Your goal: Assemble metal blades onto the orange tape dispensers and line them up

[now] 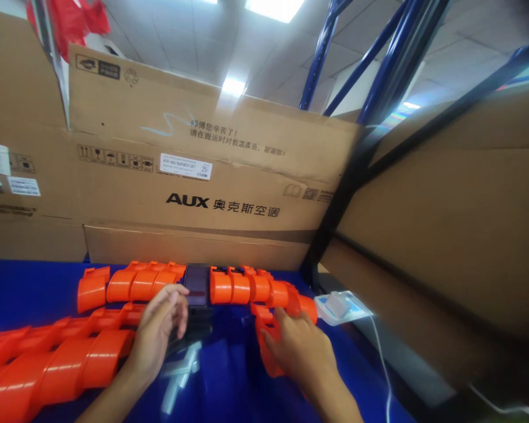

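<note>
My left hand [158, 329] hovers over the blue table, fingers curled loosely around a dark flat part [189, 338] that lies partly under it. Just beyond its fingertips stands a dark phone-like slab [197, 285] between two rows of orange plastic pieces. My right hand [297, 346] rests with fingers closed on an orange plastic piece [264, 329] at the end of the right row [251, 288]. A grey-white cross-shaped part [180, 370] lies on the table between my wrists.
More nested orange pieces [48, 370] stack along the left, another row [132, 282] behind. Large cardboard boxes [211, 176] wall off the back; a brown board [445, 235] and blue rack posts [379, 70] close the right. A white charger [339, 305] with cable sits at the right.
</note>
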`<state>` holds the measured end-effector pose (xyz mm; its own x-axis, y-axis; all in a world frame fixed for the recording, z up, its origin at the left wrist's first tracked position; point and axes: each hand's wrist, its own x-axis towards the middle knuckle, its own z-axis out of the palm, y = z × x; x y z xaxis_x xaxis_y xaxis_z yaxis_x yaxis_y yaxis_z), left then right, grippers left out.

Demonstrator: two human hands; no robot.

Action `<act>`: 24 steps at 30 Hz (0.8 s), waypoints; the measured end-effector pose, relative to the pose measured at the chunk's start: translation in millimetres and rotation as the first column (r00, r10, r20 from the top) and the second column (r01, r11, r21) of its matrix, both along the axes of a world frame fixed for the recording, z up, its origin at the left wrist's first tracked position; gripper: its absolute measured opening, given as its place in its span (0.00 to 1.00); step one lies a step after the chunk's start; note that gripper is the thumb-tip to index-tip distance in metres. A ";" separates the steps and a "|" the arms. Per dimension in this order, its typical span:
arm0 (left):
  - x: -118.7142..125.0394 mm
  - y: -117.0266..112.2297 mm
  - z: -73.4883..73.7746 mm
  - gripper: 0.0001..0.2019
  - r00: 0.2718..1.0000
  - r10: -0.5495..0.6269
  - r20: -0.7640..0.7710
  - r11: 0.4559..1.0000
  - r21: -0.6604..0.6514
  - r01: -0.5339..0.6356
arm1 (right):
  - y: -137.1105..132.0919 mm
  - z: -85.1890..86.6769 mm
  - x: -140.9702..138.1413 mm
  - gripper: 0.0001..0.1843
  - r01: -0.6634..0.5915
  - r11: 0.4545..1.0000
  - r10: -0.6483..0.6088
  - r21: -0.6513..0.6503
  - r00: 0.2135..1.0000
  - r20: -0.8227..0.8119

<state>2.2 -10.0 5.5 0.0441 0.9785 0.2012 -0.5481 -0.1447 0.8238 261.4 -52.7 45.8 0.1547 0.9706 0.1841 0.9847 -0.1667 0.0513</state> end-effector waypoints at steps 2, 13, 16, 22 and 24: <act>-0.5 1.6 -0.8 0.13 1.000 0.006 -0.001 1.000 -0.005 -0.006 | -1.6 -1.4 -2.1 0.13 -0.024 1.000 0.024 0.006 0.999 0.024; 1.2 2.9 -2.1 0.12 1.000 0.000 -0.017 1.000 -0.002 0.000 | -12.7 13.0 -2.8 0.11 0.049 0.997 -0.049 0.058 0.999 0.000; 1.9 1.4 -2.2 0.12 0.997 -0.027 -0.076 0.999 0.026 0.029 | -20.0 32.5 -7.1 0.12 0.045 0.989 -0.046 0.140 0.999 0.003; 4.7 2.5 -0.3 0.14 0.977 -0.101 -0.187 0.994 0.029 0.108 | -27.3 61.2 -51.8 0.14 -0.162 0.915 0.187 0.370 0.982 -0.032; 5.5 3.0 -0.5 0.15 0.980 -0.084 -0.179 0.996 0.011 0.087 | -22.1 61.5 -73.8 0.14 -0.275 0.873 0.321 0.404 0.946 -0.050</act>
